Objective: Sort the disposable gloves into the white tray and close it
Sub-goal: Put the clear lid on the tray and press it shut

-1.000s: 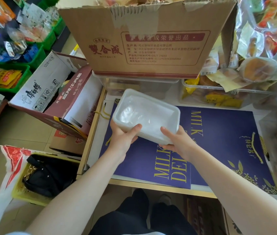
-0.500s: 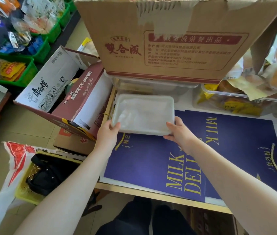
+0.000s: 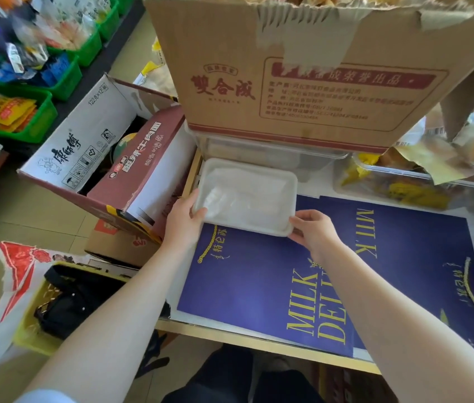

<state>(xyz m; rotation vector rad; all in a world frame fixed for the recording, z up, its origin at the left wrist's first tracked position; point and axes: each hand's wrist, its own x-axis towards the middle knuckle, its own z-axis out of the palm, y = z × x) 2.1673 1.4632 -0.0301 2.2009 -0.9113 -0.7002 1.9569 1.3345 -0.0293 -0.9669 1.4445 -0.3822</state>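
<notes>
The white tray (image 3: 276, 181), lidded, lies flat at the table's back left corner, just in front of a clear plastic box. Clear disposable gloves (image 3: 230, 196) show faintly through its translucent lid. My left hand (image 3: 183, 222) grips the tray's near left corner, thumb on the lid. My right hand (image 3: 314, 231) pinches the near right corner with fingers curled around the rim.
A big brown carton (image 3: 302, 82) looms over the clear box (image 3: 273, 155) behind the tray. Purple cardboard sheets (image 3: 259, 286) cover the table. An open noodle carton (image 3: 99, 158) stands left of the table. Packaged snacks (image 3: 421, 175) sit at the back right.
The tray, held tilted above the table a second ago, has moved back and left and now lies flat at the corner. Both hands stayed on its near corners.
</notes>
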